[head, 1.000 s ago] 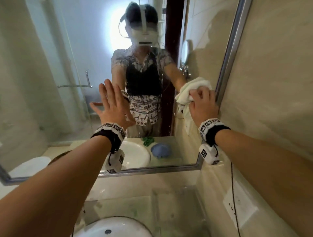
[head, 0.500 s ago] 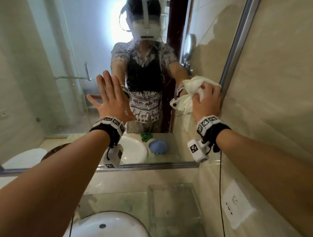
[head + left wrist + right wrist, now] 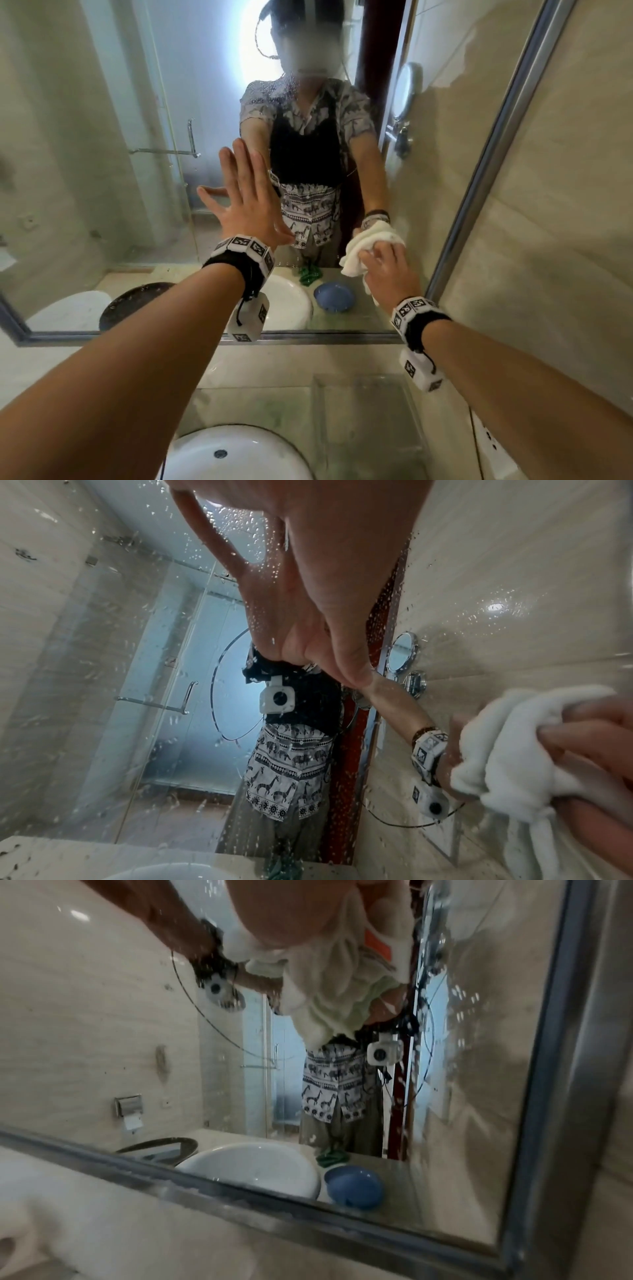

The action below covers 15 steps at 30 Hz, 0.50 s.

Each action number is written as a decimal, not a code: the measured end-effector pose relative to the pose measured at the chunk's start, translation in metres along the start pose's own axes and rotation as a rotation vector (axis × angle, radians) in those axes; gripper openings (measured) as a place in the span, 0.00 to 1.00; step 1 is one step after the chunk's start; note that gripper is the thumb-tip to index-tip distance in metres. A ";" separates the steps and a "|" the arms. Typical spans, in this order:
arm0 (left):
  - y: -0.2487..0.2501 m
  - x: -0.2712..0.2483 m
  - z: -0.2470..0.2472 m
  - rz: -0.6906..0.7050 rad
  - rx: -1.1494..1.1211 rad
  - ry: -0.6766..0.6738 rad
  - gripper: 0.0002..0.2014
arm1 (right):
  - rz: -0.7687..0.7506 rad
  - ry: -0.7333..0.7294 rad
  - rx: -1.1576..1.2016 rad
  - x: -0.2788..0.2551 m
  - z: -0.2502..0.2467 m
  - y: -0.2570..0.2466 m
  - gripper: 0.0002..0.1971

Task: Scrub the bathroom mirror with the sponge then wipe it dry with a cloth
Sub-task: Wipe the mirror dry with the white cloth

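**A:** What room do you have on your end?

**B:** I see a tiled bathroom. At the bottom of the head view sits the white basin (image 3: 236, 455) on a pale counter (image 3: 274, 404), and above it the mirror (image 3: 102, 171) in its metal frame fills most of the picture.

**A:** And the arms?

**B:** Both reach forward from the lower corners, each with a marker band and a small camera at the wrist. My left hand (image 3: 245, 202) is at mid-frame, fingers straight and together, thumb spread toward the left, flat against the glass. My right hand (image 3: 390, 277) is lower right, near the mirror's bottom corner, fingers curled round the white cloth (image 3: 363, 250) and pressing it to the glass.

**A:** Anything the wrist views add?

**B:** The left wrist view shows water drops scattered over the glass around the palm (image 3: 325, 561), which the head view barely shows. It also catches the cloth (image 3: 514, 750) bunched at its right edge. The right wrist view shows an orange tag on the cloth (image 3: 342, 974) and the frame's lower corner close by.

**A:** And deeper in the reflection?

**B:** A blue bowl (image 3: 334, 297) and something green (image 3: 310, 274) on the counter, a small round wall mirror (image 3: 406, 90) at upper right, and a glass shower door (image 3: 164, 137). I cannot tell whether the green thing is the sponge.
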<state>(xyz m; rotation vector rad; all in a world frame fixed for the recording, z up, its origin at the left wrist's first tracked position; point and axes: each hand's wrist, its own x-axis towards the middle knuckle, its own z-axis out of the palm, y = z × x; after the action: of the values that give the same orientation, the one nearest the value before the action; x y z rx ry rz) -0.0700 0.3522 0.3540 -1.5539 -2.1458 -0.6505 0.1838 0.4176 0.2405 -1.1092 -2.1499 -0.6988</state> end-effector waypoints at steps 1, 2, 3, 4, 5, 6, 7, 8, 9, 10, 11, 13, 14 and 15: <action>0.000 0.000 -0.001 -0.002 0.000 -0.003 0.82 | 0.014 -0.005 0.052 0.004 -0.005 -0.001 0.17; 0.001 -0.001 -0.003 -0.002 -0.004 -0.006 0.81 | 0.038 0.002 0.106 0.008 -0.012 -0.002 0.16; 0.002 -0.002 -0.003 -0.002 -0.010 -0.012 0.81 | 0.070 0.013 0.153 0.014 -0.021 -0.003 0.16; 0.003 -0.002 -0.004 0.000 -0.012 -0.017 0.81 | 0.111 0.034 0.186 0.022 -0.033 -0.004 0.17; 0.003 -0.002 -0.004 0.000 -0.012 -0.019 0.81 | 0.155 0.068 0.205 0.033 -0.046 -0.004 0.17; 0.003 -0.003 -0.005 0.001 -0.013 -0.018 0.81 | 0.201 0.110 0.218 0.049 -0.058 -0.003 0.17; 0.003 -0.004 -0.006 0.003 -0.016 -0.018 0.81 | 0.247 0.158 0.232 0.065 -0.071 -0.002 0.18; 0.003 -0.004 -0.007 0.006 -0.022 -0.018 0.81 | 0.286 0.208 0.244 0.083 -0.084 -0.002 0.18; 0.003 -0.004 -0.007 0.008 -0.026 -0.017 0.80 | 0.312 0.259 0.254 0.101 -0.095 -0.001 0.18; 0.003 -0.004 -0.007 0.010 -0.031 -0.016 0.80 | 0.329 0.308 0.259 0.116 -0.104 -0.002 0.18; 0.002 -0.004 -0.006 0.011 -0.034 -0.015 0.80 | 0.343 0.347 0.268 0.129 -0.111 -0.003 0.19; 0.002 -0.003 -0.006 0.010 -0.033 -0.009 0.80 | 0.362 0.388 0.284 0.144 -0.116 -0.008 0.19; 0.002 -0.003 -0.005 0.010 -0.032 -0.006 0.79 | 0.361 0.396 0.268 0.145 -0.114 -0.012 0.20; 0.002 -0.003 -0.004 0.012 -0.030 -0.002 0.79 | 0.342 0.401 0.235 0.142 -0.109 -0.017 0.19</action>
<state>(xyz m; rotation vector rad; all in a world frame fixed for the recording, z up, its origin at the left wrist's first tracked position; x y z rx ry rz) -0.0669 0.3478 0.3561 -1.5831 -2.1359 -0.6804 0.1348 0.4080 0.4130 -1.0686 -1.6069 -0.4505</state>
